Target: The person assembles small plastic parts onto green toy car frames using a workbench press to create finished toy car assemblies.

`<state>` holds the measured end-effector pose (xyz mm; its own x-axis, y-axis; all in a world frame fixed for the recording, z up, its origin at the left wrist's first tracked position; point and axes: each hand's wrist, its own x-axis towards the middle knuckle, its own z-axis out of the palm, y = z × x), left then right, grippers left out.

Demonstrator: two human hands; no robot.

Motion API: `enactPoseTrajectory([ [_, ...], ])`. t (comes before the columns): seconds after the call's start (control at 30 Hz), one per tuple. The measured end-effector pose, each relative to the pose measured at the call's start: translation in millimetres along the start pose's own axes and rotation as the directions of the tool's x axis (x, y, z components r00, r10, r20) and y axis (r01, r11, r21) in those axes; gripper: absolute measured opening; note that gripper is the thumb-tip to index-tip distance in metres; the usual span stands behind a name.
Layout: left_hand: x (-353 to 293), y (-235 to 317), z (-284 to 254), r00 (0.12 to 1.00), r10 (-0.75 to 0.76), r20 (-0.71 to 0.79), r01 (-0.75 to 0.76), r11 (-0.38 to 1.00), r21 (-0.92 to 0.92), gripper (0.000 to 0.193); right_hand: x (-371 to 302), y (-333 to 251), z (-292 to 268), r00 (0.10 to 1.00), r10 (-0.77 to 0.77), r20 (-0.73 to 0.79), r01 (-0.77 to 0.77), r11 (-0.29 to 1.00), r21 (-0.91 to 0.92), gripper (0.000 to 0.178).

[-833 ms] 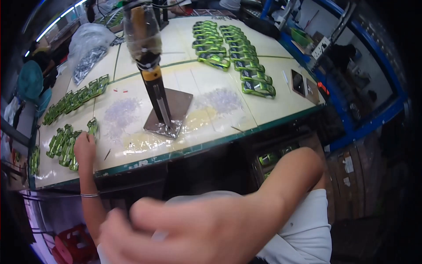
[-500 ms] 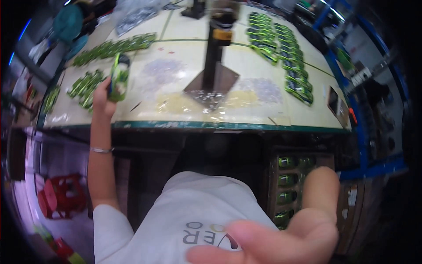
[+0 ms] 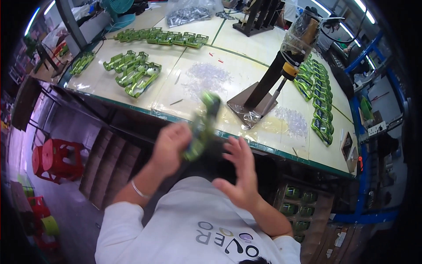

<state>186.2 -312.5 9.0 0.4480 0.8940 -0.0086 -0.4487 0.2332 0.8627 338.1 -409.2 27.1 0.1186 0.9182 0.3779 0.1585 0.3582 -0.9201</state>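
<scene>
My left hand (image 3: pixel 171 147) is closed on a bright green and black plastic part (image 3: pixel 204 125), which is smeared by motion and held up in front of the table edge. Facing it from the right is my right hand (image 3: pixel 241 176), its fingers spread, with nothing in it and a gap between it and the part. Beyond them stands a dark upright post on a square base plate (image 3: pixel 239 101). A plastic-wrapped tool with a yellow collar (image 3: pixel 289 70) is fixed to the post, its thin shaft pointing down.
Several green frames (image 3: pixel 140 79) lie at left on the pale table (image 3: pixel 189 53), with a row of more behind. Overlapping green and black parts (image 3: pixel 323 110) line the right side. Small clear pieces (image 3: pixel 206 79) lie scattered. A compartmented box (image 3: pixel 316 213) sits below; red stools (image 3: pixel 57 158) stand at left.
My left hand has brought the green part from the table's left side toward my body. My right hand has risen from low right to face it. The view has turned.
</scene>
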Motion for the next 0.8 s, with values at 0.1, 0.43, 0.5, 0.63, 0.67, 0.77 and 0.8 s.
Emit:
enactPoseTrajectory([
  [0.1,-29.4,-14.2,27.0,0.985,-0.07,0.156,0.008,0.929,0.369,0.012,1.1,32.3,17.6,0.939,0.345,-0.006,-0.289,0.798,0.529,0.067],
  [0.43,119.0,1.4,-62.3,0.846,0.521,0.111,-0.199,0.116,0.973,0.016,-26.2,40.7,7.0,0.805,0.59,0.06,-0.436,0.521,0.734,0.051],
  [0.5,127.6,-6.8,-76.0,0.89,0.446,0.098,-0.139,0.06,0.988,0.016,-27.5,38.7,7.6,0.796,0.6,0.077,-0.456,0.512,0.727,0.053],
  [0.63,122.1,-4.3,-73.2,0.892,0.449,0.054,-0.062,0.003,0.998,0.009,-28.0,32.9,2.4,0.792,0.606,0.073,-0.461,0.516,0.722,0.056],
  [0.67,121.9,-4.8,-69.3,0.893,0.446,0.053,-0.067,0.016,0.998,0.008,-28.4,31.0,1.1,0.793,0.605,0.064,-0.471,0.543,0.695,0.055],
  [0.77,124.4,-5.2,-66.0,0.903,0.428,0.041,-0.082,0.08,0.993,0.007,-33.2,25.8,-1.6,0.801,0.597,0.048,-0.476,0.585,0.657,0.055],
  [0.8,125.2,-5.6,-67.7,0.912,0.409,0.025,-0.087,0.133,0.987,0.007,-35.4,24.9,-1.7,0.802,0.596,0.042,-0.469,0.585,0.662,0.055],
])
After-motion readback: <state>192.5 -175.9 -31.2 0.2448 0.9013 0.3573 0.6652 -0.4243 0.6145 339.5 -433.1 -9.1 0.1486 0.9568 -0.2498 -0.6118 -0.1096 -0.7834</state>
